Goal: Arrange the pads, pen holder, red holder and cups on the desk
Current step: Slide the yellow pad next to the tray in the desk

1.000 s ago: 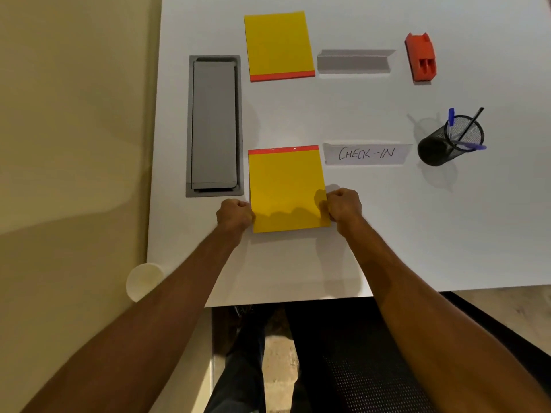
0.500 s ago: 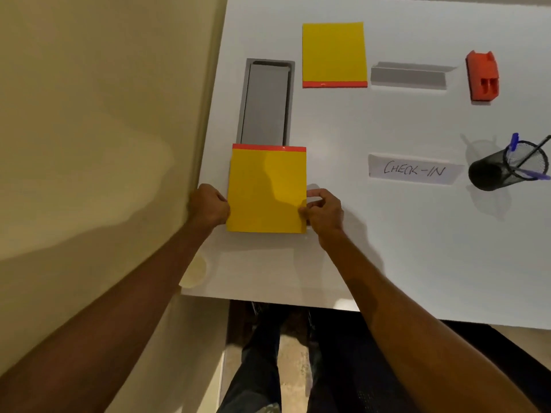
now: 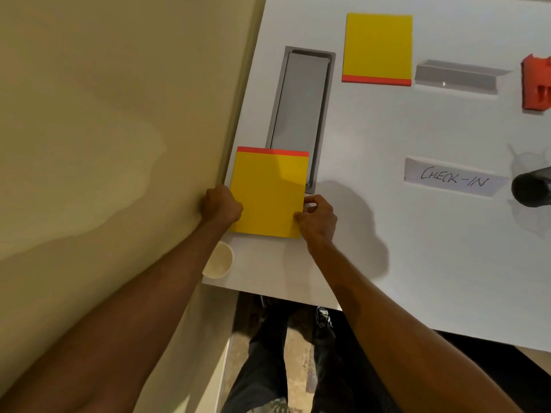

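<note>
A white rectangular desk carries a flat yellow pad with a red strip at twelve o'clock, a grey cable tray lid at eleven, a "CHECK-IN" card and black mesh pen holder at three, an orange-red plastic holder at two, and a pale paper cup at eight.

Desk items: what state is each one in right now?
Near yellow pad: held at both sides, overlapping the grey hatch.
Far yellow pad: lying flat, untouched.
Grey hatch: lid shut.
Paper cup: upright, empty.
CHECK-IN sign: standing, readable.
Left hand: gripping pad.
Right hand: gripping pad.
</note>
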`<state>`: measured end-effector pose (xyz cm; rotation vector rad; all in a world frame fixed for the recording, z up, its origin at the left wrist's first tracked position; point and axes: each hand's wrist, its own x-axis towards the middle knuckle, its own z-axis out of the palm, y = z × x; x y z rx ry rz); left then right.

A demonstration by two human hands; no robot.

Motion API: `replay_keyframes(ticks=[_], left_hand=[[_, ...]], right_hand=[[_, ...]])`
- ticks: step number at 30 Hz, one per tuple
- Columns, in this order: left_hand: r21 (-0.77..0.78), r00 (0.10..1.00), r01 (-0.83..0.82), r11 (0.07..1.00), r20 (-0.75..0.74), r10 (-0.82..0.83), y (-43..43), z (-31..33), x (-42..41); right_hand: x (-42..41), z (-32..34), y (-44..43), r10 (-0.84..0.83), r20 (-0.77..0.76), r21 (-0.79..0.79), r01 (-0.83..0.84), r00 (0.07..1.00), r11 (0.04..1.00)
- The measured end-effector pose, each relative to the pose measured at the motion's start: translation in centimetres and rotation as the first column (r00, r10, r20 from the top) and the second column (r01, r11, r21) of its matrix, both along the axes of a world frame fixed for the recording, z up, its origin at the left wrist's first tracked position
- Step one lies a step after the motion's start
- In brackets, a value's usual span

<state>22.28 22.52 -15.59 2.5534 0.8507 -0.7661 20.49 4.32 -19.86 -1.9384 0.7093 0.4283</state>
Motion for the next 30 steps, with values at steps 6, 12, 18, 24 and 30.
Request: replay_keyframes(ticks=[6,12,18,24,30], left_hand=[[-0.092,0.999,-0.030,0.995,0.038,0.033,0.0,-0.6,-0.2],[-0.114,0.998,-0.037,0.993,0.047,0.042,0.0,-0.9,-0.4],[-0.107,0.999,-0.026,0.994,0.037,0.030,0.2,-1.2,-0.6],[-0.116,0.999,-0.026,0.993,0.031,0.029,-0.2,-0.4,-0.6],[-0.044,0.976,0.203,0.978,0.088,-0.199,-3.4,1.0,-0.3]], right_hand=[[0.2,0.3,0.9,0.036,-0.016,-0.055,-0.036,0.999,0.998],[0.0,0.4,1.3,0.018,-0.036,-0.047,-0.020,0.999,0.999],[-0.1,0.2,1.5,0.030,-0.042,-0.070,-0.033,0.999,0.997],[-0.1,0.5,1.0,0.083,-0.056,-0.090,-0.088,0.995,0.992],[-0.5,1.8,-1.9,0.101,-0.015,-0.157,-0.102,0.995,0.982]])
